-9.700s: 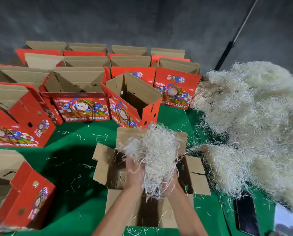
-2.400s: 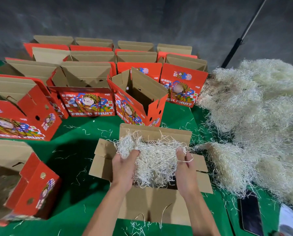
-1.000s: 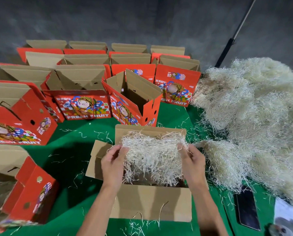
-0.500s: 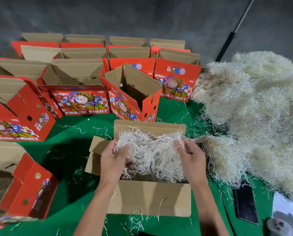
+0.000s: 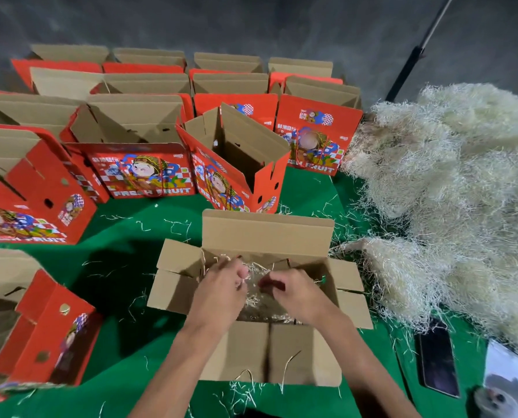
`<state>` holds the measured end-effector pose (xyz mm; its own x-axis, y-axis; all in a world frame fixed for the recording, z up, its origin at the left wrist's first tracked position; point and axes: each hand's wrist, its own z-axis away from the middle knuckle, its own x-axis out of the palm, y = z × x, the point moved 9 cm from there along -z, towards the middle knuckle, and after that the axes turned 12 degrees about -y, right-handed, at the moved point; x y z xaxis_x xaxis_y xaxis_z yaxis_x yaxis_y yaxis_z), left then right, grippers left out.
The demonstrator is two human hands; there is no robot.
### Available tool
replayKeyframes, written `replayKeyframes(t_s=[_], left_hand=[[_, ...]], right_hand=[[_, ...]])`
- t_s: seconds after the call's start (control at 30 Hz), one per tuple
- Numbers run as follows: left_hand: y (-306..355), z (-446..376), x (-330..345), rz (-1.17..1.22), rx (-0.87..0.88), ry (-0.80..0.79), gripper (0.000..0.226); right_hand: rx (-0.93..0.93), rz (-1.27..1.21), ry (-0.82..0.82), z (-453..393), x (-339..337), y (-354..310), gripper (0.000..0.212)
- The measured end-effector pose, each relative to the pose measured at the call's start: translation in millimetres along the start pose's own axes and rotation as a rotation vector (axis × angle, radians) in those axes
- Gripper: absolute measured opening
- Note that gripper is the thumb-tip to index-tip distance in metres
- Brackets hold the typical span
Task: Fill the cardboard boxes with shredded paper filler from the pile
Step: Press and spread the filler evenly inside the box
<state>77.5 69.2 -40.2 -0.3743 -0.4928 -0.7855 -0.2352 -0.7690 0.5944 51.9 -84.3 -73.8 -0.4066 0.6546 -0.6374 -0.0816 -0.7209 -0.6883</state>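
Reaching down into the open cardboard box [image 5: 266, 233], both hands are partly lost to motion blur, so the grip is hard to read. The left hand [image 5: 221, 289] has its fingers curled down among the strands; whether it pinches any, I cannot tell. Same story for the right hand [image 5: 293, 292], fingers bent inward over the filler, hold unclear. Much of the box floor sits hidden behind wrists and flaps.

Counting now: two hands, one plain brown box in front, one big pile [image 5: 450, 200] to the right of that box. Red printed boxes [image 5: 143, 170] crowd behind and to the left of it; at least ten show, the far rows overlapping and those at the left edge cut off by the frame.

Shredded paper filler [image 5: 262, 306] lies low inside the box, thin pale straw-coloured strips, tangled and shadowed. Loose strands scatter over the green cloth [image 5: 125, 276] around the box. A dark phone [image 5: 438, 360] lies right of the box, near the pile's front edge.
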Motion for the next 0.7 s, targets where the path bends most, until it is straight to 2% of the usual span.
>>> replayKeyframes(t_s=[0.1, 0.2, 0.27, 0.33, 0.4, 0.53, 0.6, 0.7], left_hand=[[1.5, -26.2, 37.5, -0.148, 0.125, -0.337, 0.019], [-21.0, -41.3, 75.1, -0.338, 0.062, -0.603, 0.021], [-35.0, -47.4, 95.9, -0.424, 0.02, -0.732, 0.018], [-42.3, -52.2, 111.7, -0.503, -0.001, -0.834, 0.015], [-44.7, -57.8, 120.4, -0.566, 0.001, -0.884, 0.008], [-58.1, -71.2, 141.0, -0.701, 0.027, -0.868, 0.042], [-64.7, -75.2, 149.3, -0.774, 0.037, -0.857, 0.052], [-65.2, -80.6, 151.5, -0.821, 0.059, -0.861, 0.049]], right_hand=[[0.07, 0.115, -0.163, -24.5, 12.9, 12.3, 0.02], [0.206, 0.277, -0.387, -38.7, 42.4, 37.1, 0.015], [0.252, 0.384, -0.449, -45.4, 53.1, 49.5, 0.009], [0.269, 0.438, -0.46, -53.4, 55.9, 56.0, 0.014], [0.265, 0.487, -0.488, -63.9, 59.2, 58.0, 0.024], [0.154, 0.676, -0.621, -74.9, 84.1, 58.7, 0.044], [0.044, 0.824, -0.562, -77.4, 93.9, 58.8, 0.046], [-0.026, 0.938, -0.498, -80.8, 101.7, 66.2, 0.049]])
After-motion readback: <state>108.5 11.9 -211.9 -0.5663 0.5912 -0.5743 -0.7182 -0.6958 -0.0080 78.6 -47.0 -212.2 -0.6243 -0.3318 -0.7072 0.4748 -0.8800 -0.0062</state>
